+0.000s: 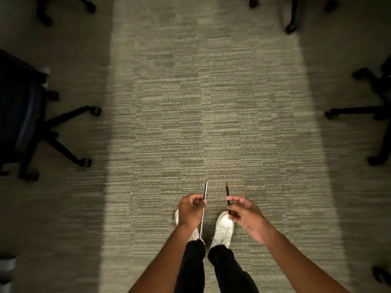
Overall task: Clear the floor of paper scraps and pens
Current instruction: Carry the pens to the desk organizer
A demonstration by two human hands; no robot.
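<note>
My left hand [190, 209] is closed around a long thin pen [205, 190] that points away from me, its lower end running down past my wrist. A shorter dark pen [227, 192] sits pinched between the thumb and fingers of my right hand [246, 216], held upright. Both hands hover above my white shoes [223, 228] over the striped grey carpet [201, 102]. I see no paper scraps on the lit strip of floor.
A blue office chair [23, 115] with a black wheeled base stands at the left. More wheeled chair bases sit at the right [368, 111] and along the top corners. A pale object [7, 265] shows at the lower left edge.
</note>
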